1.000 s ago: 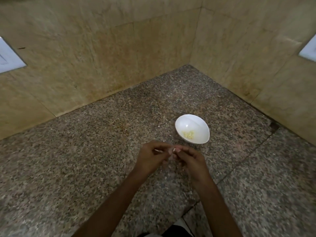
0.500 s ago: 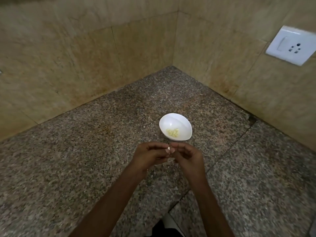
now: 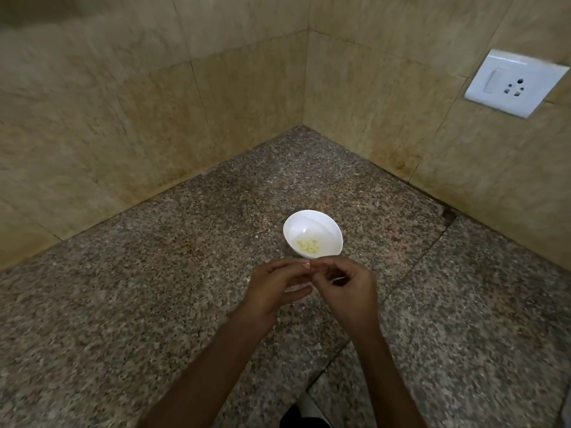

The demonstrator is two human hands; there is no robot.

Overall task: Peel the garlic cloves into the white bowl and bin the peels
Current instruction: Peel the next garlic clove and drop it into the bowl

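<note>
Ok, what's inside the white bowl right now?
A small heap of pale peeled garlic cloves at the bottom of the white bowl, the rest bare. The left hand and right hand, pinching a clove, hide its nearest rim.

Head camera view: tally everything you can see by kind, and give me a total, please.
White bowl: 1
Hands: 2, left hand and right hand
Garlic clove pinched between both hands' fingertips: 1, mostly hidden
Switch-and-socket plate: 1
Peeled cloves in the bowl: a small pile, too small to count
Total: 5, plus the pile
</note>
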